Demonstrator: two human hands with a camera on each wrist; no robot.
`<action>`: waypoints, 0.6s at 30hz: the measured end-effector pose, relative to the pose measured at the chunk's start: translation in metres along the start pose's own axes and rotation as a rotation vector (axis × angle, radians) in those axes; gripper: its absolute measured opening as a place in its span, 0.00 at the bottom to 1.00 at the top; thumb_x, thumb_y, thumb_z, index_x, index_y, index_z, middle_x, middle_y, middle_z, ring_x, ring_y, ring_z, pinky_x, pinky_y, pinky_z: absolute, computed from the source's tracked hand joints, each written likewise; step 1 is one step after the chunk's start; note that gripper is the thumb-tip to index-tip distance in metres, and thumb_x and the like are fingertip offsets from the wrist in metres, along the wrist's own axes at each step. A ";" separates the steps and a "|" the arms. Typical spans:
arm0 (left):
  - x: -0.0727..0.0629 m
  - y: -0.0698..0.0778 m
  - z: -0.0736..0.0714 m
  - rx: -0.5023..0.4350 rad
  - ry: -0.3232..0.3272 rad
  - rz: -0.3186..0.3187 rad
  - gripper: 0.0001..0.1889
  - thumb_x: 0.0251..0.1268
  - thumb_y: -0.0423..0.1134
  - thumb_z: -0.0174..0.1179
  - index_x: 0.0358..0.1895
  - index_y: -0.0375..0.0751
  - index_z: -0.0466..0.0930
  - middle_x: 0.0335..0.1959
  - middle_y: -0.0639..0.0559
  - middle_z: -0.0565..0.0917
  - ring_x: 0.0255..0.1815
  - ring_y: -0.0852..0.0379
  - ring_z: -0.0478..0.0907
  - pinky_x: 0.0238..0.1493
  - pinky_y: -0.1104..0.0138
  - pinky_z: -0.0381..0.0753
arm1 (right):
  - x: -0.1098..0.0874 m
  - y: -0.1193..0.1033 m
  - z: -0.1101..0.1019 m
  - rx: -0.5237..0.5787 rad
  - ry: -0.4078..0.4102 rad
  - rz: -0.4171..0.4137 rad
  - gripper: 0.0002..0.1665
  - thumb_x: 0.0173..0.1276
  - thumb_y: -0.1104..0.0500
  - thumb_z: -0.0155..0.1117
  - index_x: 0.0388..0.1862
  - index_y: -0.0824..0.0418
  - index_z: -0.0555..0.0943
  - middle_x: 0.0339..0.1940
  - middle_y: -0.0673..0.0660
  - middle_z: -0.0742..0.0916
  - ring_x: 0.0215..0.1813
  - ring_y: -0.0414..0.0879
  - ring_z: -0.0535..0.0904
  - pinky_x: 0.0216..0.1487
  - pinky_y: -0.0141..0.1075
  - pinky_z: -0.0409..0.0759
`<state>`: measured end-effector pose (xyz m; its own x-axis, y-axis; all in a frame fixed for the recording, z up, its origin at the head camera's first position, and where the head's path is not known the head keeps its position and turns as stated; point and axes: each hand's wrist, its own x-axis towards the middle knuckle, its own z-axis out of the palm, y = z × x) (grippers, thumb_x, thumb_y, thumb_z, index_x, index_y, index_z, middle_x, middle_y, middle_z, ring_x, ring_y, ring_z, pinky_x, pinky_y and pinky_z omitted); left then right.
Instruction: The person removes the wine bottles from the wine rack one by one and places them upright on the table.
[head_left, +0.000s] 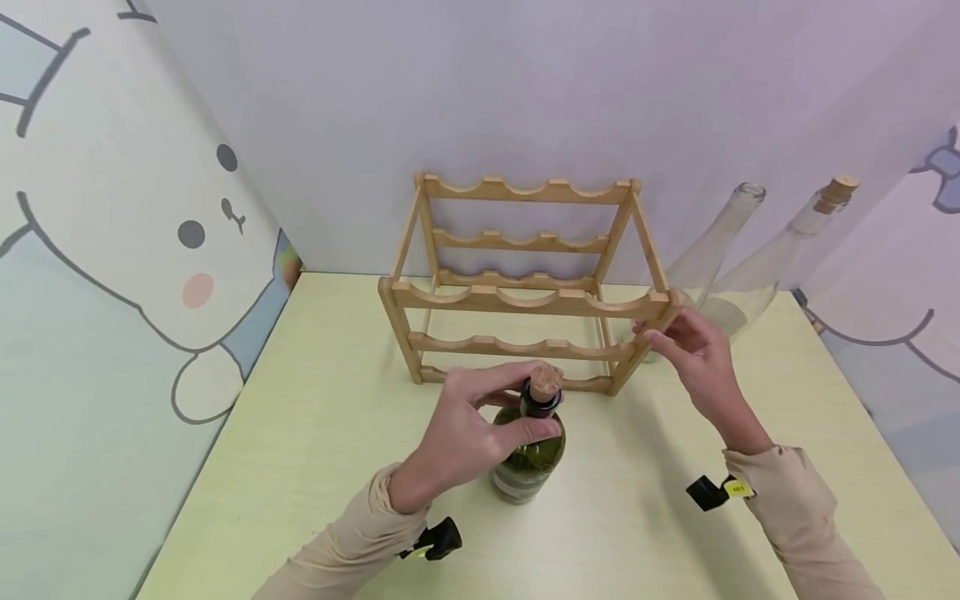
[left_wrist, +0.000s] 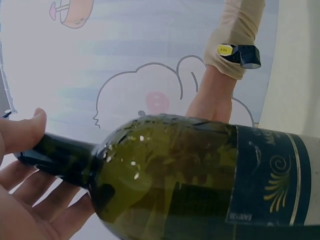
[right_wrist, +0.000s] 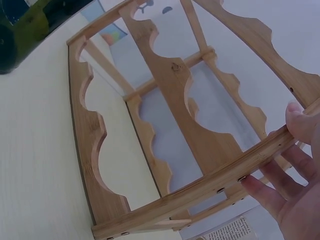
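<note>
My left hand [head_left: 468, 425] grips a dark green wine bottle [head_left: 525, 467] by its neck, thumb on one side and fingers on the other. A cork [head_left: 546, 382] tops the bottle, and a dark label [left_wrist: 265, 175] with a gold leaf pattern shows in the left wrist view. The bottle is upright, just in front of a wooden wine rack [head_left: 525, 302] with scalloped rails. My right hand [head_left: 697, 354] holds the rack's right front post, thumb in front and fingers behind, as the right wrist view shows.
Behind my right hand stand two clear glass bottles, one uncorked [head_left: 712, 242] and one corked [head_left: 780, 250]. The pale yellow table [head_left: 300, 467] meets a plain back wall [head_left: 375, 100] behind the rack. Cartoon-printed side walls [head_left: 112, 233] border the table.
</note>
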<state>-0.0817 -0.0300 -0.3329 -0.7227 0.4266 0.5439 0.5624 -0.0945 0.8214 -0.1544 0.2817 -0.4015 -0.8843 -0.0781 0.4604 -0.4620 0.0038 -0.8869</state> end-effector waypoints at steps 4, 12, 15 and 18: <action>-0.001 0.000 -0.002 0.041 -0.029 0.005 0.21 0.50 0.29 0.70 0.51 0.36 0.80 0.43 0.48 0.85 0.43 0.58 0.82 0.38 0.65 0.84 | -0.002 -0.008 0.000 -0.030 -0.023 0.023 0.17 0.64 0.77 0.56 0.53 0.74 0.75 0.40 0.66 0.84 0.44 0.48 0.82 0.45 0.31 0.81; -0.005 -0.001 -0.011 0.116 -0.061 0.066 0.25 0.52 0.31 0.70 0.56 0.40 0.77 0.47 0.51 0.82 0.47 0.57 0.79 0.44 0.65 0.82 | -0.008 -0.028 0.009 -0.208 0.129 0.163 0.17 0.61 0.71 0.65 0.50 0.69 0.77 0.43 0.54 0.82 0.42 0.42 0.81 0.38 0.26 0.81; -0.007 0.000 -0.018 0.099 -0.054 0.081 0.25 0.53 0.30 0.69 0.57 0.40 0.76 0.50 0.49 0.82 0.50 0.55 0.79 0.46 0.62 0.82 | -0.011 -0.035 0.012 -0.074 0.186 0.183 0.17 0.61 0.72 0.64 0.49 0.70 0.76 0.43 0.55 0.81 0.42 0.42 0.82 0.38 0.30 0.83; -0.007 0.000 -0.025 0.089 -0.036 0.081 0.23 0.54 0.28 0.68 0.56 0.39 0.76 0.50 0.47 0.81 0.51 0.53 0.79 0.46 0.60 0.82 | -0.016 -0.044 0.013 0.040 0.211 0.175 0.15 0.61 0.73 0.63 0.48 0.73 0.75 0.42 0.57 0.82 0.41 0.43 0.82 0.37 0.33 0.83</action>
<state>-0.0865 -0.0557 -0.3327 -0.6594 0.4525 0.6004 0.6532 -0.0505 0.7555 -0.1188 0.2698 -0.3704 -0.9470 0.1297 0.2940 -0.3013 -0.0410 -0.9526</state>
